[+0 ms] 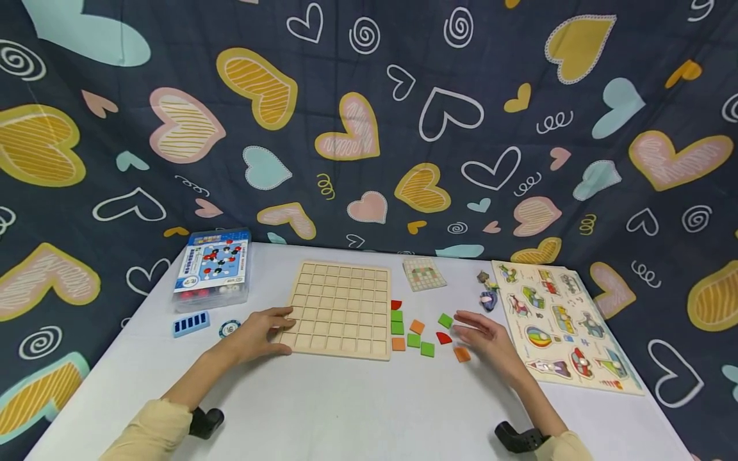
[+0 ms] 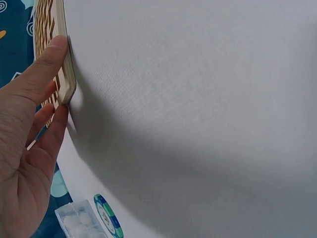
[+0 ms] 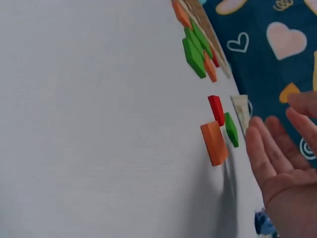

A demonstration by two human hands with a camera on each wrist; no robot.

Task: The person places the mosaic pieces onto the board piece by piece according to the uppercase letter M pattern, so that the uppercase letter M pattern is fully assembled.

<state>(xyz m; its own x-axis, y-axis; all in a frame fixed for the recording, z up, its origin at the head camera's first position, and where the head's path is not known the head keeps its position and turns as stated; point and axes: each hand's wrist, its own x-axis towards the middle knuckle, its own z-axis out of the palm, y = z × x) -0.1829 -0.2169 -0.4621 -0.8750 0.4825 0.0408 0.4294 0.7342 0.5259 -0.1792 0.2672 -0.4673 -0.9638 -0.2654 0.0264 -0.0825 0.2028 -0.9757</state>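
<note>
My left hand grips the near-left corner of the flat, pale wooden grid board. Right of that board lie green square tiles, orange square tiles and red rounded wedges; my right hand, fingers loosely extended, is just beside them.

No text legible for sure; clear plastic box w/ blue-and-white printed label: dark lettering on its white band, too sm. to read, nr a molecule-style pic; round blue, green & white chip: mark in ctr of its face, blurred in head & L wrist views, can't tell if no. or letter; pale wooden picture-puzzle board: tiny red-orange marks nr btm R corner, unclear whether text.
</note>
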